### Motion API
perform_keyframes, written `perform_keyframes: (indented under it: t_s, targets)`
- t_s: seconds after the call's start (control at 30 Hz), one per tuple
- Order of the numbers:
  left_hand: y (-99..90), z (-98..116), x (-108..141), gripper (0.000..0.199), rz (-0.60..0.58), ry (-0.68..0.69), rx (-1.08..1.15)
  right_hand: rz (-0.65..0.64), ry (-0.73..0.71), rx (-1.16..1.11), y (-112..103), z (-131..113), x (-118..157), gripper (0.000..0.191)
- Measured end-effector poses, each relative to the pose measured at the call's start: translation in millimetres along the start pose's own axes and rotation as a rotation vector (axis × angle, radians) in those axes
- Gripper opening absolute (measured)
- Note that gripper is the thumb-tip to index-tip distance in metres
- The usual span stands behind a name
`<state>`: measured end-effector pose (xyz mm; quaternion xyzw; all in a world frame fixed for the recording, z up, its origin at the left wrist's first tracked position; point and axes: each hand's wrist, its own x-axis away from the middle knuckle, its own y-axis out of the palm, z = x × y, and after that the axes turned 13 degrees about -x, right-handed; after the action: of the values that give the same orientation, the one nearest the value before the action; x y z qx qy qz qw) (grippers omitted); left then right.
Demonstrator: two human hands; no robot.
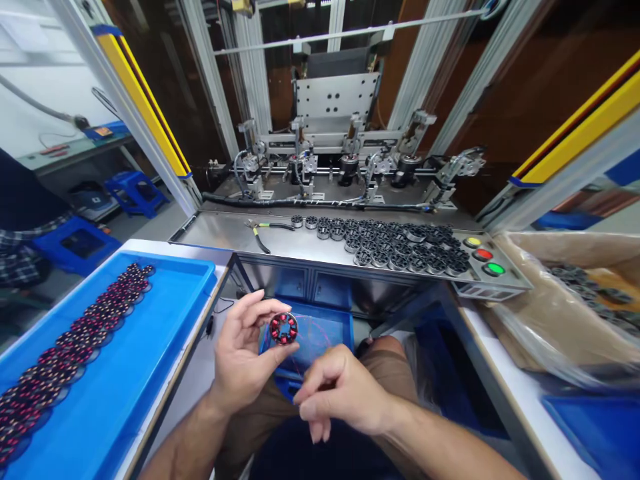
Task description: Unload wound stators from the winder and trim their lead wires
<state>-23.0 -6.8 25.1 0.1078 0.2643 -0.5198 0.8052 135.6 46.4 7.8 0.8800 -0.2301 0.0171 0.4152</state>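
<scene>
My left hand [247,343] grips a round motor stator [283,329] with red coil windings, its thumb and fingers at the rim. The stator's ringed face is turned towards me. Thin reddish wire [320,327] seems to trail from it in a loose loop. Lower and to the right, my right hand [343,393] is closed in a pinch, apart from the stator. Whether the wire runs into those fingers is too fine to tell. Beneath both hands lies a blue tray [330,323] at lap height.
Many bare stators [395,243] and green-handled pliers [263,230] lie on the metal ledge before a machine [345,157]. A button panel [487,257] is at right, beside a plastic-lined carton [530,307]. At left, wound stators [75,340] line a blue tray [130,373].
</scene>
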Motion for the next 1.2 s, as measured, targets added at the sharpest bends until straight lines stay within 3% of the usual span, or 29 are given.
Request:
perform_keyframes:
  t_s: [0.13,0.2,0.3,0.5,0.63,0.73,0.8,0.9,1.0,1.1,1.2]
  targets:
    - [-4.9,1.2,5.5,0.071,-0.16,-0.095,0.087,0.017,-0.095,0.093,-6.7,-24.8,3.7,0.039]
    - [-6.3,1.5,8.8,0.068,-0.252,-0.119,0.108,0.06,-0.189,0.122,-2.6,-35.8,4.4,0.042]
    - [-4.8,0.9,11.9,0.063,-0.334,-0.136,0.133,0.109,-0.22,0.145,8.4,-40.1,4.5,0.044]
    - [5.8,-2.7,14.9,0.07,-0.21,-0.178,0.266,0.076,-0.226,0.05,13.8,-23.5,3.6,0.044]
    - [2.6,-3.0,12.4,0.064,-0.185,-0.214,0.298,-0.007,-0.12,0.16,-5.4,-18.7,10.0,0.045]
    - [-2.5,-2.7,10.0,0.063,-0.174,-0.159,0.252,-0.029,0.007,0.344,-22.9,-25.3,16.7,0.044]
    - [-3.8,-2.8,10.2,0.063,-0.161,-0.095,0.167,0.068,-0.109,0.446,-26.5,-34.0,20.4,0.043]
    - [-2.2,-3.6,13.2,0.065,-0.154,0.014,0.029,0.215,-0.421,0.542,-14.4,-46.2,23.1,0.041]
    - [0.8,-3.6,16.3,0.068,-0.171,0.081,-0.039,0.178,-0.533,0.585,6.4,-49.9,20.4,0.042]
    - [2.5,-1.2,17.0,0.068,-0.209,0.033,-0.006,0.145,-0.568,0.62,17.4,-44.2,15.7,0.038]
    - [2.5,1.1,15.4,0.062,-0.239,-0.122,0.116,0.19,-0.626,0.648,15.0,-34.6,12.9,0.036]
